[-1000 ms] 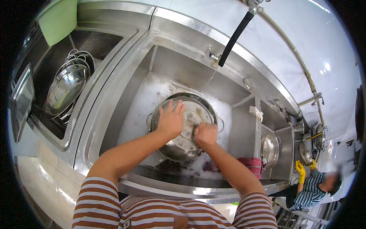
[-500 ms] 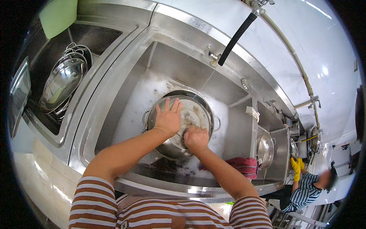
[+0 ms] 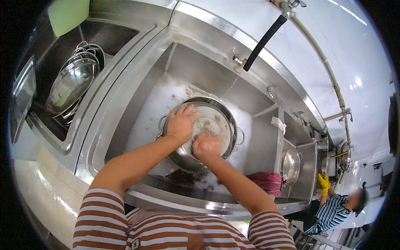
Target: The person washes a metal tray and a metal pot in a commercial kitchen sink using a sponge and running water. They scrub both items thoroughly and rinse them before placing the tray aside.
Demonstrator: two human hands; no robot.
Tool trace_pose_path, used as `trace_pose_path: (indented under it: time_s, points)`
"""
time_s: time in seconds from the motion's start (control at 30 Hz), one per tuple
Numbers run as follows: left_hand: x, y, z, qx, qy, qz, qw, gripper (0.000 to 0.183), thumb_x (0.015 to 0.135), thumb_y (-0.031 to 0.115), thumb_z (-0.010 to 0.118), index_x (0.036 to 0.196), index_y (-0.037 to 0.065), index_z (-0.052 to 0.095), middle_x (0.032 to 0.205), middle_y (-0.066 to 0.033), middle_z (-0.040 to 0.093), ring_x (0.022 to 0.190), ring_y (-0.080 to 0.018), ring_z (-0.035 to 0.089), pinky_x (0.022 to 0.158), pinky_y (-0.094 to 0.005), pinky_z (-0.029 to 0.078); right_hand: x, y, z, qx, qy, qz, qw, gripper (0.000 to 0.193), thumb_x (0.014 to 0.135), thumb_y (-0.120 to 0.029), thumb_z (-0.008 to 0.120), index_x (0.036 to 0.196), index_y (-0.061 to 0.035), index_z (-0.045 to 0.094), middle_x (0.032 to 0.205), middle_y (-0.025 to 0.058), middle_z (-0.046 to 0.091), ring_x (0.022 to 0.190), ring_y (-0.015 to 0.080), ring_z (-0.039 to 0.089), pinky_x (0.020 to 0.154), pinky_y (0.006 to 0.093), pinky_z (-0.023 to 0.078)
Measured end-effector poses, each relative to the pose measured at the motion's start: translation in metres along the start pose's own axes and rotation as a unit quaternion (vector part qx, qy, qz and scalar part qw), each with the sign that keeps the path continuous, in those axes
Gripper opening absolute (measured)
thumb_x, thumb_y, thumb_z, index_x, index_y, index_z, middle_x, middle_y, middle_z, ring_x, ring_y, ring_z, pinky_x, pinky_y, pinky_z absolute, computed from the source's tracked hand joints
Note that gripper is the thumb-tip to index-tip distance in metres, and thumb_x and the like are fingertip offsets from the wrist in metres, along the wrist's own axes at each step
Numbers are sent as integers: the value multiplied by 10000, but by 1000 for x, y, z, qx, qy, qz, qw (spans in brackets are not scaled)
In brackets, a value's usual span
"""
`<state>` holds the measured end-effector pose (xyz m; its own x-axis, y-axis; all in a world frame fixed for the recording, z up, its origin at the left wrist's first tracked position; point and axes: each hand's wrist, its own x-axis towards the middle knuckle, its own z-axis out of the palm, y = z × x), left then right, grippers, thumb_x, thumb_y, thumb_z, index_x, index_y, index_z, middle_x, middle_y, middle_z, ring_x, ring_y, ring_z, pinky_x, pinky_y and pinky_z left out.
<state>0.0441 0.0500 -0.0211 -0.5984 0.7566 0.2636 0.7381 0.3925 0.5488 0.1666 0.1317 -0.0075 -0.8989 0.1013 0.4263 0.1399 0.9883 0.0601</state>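
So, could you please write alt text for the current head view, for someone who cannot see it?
A bare left hand lies spread on a round metal pan in a foamy steel sink, the right hand curled against it. Shiny pans sit in the left basin; a co-worker in yellow gloves is at far right.

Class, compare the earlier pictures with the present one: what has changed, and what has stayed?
The closed right hand has moved leftward across the pan, nearer the left hand. The co-worker's yellow gloves, apart at first, are now close together. No new hold or release shows. The left hand stays on the pan; the cloth and stacked pans lie as before.
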Motion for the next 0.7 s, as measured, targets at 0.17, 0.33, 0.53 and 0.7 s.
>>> trace_pose_path:
  time_s: [0.17, 0.33, 0.53, 0.7]
  points:
    - [-1, 6, 7, 16, 33, -8, 999, 416, 748, 99, 493, 1157, 127, 562, 1299, -111, 445, 1209, -298, 381, 953, -479, 293, 5, 36, -3, -51, -86, -2, 995, 142, 698, -203, 531, 637, -76, 544, 604, 110, 571, 551, 269, 556, 580, 427, 395]
    - [4, 17, -1, 18, 15, -5, 1000, 431, 743, 97, 490, 1167, 133, 556, 1307, -123, 443, 1204, -304, 390, 952, -469, 305, 57, 81, 22, -131, -103, 175, 970, 182, 760, -204, 478, 706, -66, 582, 654, 114, 614, 593, 271, 598, 599, 431, 410]
    - [3, 10, 1, 40, 7, -19, 999, 429, 740, 96, 491, 1161, 140, 559, 1312, -130, 432, 1203, -320, 385, 927, -475, 324, 11, -1, 2, -35, -72, 22, 997, 163, 707, -221, 530, 628, -79, 534, 617, 115, 548, 560, 288, 537, 577, 428, 380]
    - [2, 11, 3, 40, 23, -10, 999, 396, 750, 118, 502, 1140, 124, 568, 1294, -116, 448, 1204, -296, 386, 930, -487, 317, -20, 46, -16, -48, -127, 28, 990, 166, 712, -232, 519, 652, -79, 537, 625, 96, 560, 569, 268, 547, 574, 417, 377]
